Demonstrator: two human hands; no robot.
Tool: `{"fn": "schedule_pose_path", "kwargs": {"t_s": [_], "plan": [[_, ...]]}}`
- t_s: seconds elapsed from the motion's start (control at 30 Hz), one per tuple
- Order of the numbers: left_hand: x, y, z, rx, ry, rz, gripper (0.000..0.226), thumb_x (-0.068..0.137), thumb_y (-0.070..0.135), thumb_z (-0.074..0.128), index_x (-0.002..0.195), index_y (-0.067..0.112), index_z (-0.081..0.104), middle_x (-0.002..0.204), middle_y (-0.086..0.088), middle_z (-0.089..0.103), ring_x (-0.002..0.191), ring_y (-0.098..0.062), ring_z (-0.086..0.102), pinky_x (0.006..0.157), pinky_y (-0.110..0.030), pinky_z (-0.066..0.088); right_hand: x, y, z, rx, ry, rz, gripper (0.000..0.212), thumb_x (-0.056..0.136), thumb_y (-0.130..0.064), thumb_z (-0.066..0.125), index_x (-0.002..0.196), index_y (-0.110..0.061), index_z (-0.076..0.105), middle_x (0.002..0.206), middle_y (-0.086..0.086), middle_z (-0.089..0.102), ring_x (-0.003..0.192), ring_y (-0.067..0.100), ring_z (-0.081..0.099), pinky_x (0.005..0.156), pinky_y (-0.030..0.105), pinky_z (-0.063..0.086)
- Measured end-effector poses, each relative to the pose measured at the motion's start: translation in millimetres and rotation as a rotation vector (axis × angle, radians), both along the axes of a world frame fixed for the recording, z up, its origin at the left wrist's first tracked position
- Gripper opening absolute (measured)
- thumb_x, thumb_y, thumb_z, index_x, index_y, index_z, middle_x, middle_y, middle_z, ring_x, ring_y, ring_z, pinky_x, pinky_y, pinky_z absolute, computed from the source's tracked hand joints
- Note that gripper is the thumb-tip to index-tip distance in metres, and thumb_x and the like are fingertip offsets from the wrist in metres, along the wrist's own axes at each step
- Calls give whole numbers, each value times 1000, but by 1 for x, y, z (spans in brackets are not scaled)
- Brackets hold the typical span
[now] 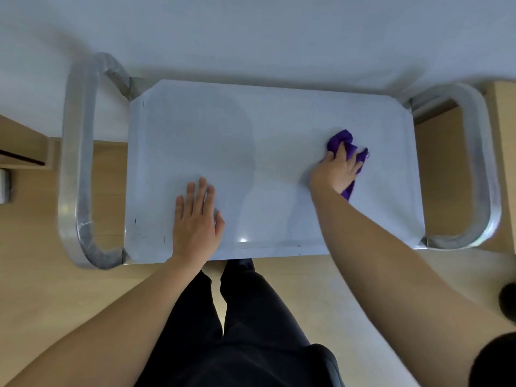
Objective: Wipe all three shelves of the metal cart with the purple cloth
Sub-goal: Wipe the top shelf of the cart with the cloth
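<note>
Closest to me are the person's dark trousers, standing on a pale wooden floor right up against the front of the cart. Just past that front edge the left hand lies flat, palm down, on the top shelf, fingers straight and holding nothing; I take it to be steadying the cart. Further in and to the right, the right hand has its fingers curled round the bunched purple cloth, pressing it against the shelf's right side. Beyond is the shelf's far edge, then a white wall. The job looks early to me: the wiping is on the top shelf, and the two lower ones, hidden beneath it, are presumably untouched. By count: one cloth, two hands, one shelf in sight, and two looped handles, one at each end.
</note>
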State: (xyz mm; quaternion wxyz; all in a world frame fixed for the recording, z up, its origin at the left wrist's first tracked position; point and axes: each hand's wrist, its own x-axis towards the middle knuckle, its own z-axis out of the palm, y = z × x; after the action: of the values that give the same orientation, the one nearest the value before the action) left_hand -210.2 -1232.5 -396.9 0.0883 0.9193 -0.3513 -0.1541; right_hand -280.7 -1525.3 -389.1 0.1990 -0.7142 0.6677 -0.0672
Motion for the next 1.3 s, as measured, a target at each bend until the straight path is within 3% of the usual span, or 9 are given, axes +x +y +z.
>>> {"fn": "schedule_pose_path", "kwargs": {"t_s": [0.07,0.27,0.37,0.5,0.67,0.9,0.97,1.17,1.3], "plan": [[-1,0,0,-4,-9,16,56,96,21,45,147,4,32,160,-12,20,148,-32,16,119,-52,18,33,26,-2,-47,15,177,47,99,-22,42,145,-23,43,159,7,26,148,32,13,119,38,11],[-3,-1,2,-22,-12,45,56,94,19,49,146,5,34,159,-13,21,148,-32,16,118,-53,19,80,104,-14,-35,-142,1314,46,93,-14,58,137,-25,54,154,3,38,147,29,25,120,37,22],[0,1,-1,-25,4,34,58,95,23,49,148,7,31,161,-10,16,149,-29,11,120,-50,16,76,55,-13,-4,-264,1068,38,90,-28,62,128,-31,62,151,-2,43,142,15,36,112,20,31],[0,2,-7,-39,11,24,59,95,33,39,149,11,28,162,-6,12,150,-25,7,121,-47,13,66,-29,-6,-52,-106,636,45,97,-21,47,142,-22,48,159,14,23,147,33,19,118,35,22],[-1,2,-8,-83,8,74,60,92,33,38,147,11,34,161,-5,18,149,-24,10,120,-47,16,94,-46,-6,16,-6,300,46,103,-25,32,149,-24,35,162,9,15,149,34,7,121,42,7],[-1,3,0,-49,34,97,60,92,32,38,148,11,34,161,-5,17,149,-25,11,120,-48,17,160,28,-6,3,-88,1264,43,102,-22,43,145,-21,44,158,8,29,149,33,12,122,38,10],[0,4,1,-61,53,95,59,92,32,39,148,12,34,161,-3,16,149,-24,12,120,-47,18,168,23,-9,-4,-112,1265,43,103,-25,42,145,-23,44,158,7,28,150,31,13,123,36,10],[-2,11,2,-100,67,90,59,94,26,53,148,13,34,160,-2,20,148,-22,16,119,-44,21,188,56,-10,-17,-52,794,43,105,-26,33,148,-24,37,161,8,20,150,32,7,123,41,7],[-6,18,3,-71,94,98,58,98,28,45,151,14,27,162,0,12,149,-20,9,121,-42,16,228,96,-4,9,-22,1006,46,104,-24,34,149,-24,33,161,9,18,150,33,6,122,42,4]]}}
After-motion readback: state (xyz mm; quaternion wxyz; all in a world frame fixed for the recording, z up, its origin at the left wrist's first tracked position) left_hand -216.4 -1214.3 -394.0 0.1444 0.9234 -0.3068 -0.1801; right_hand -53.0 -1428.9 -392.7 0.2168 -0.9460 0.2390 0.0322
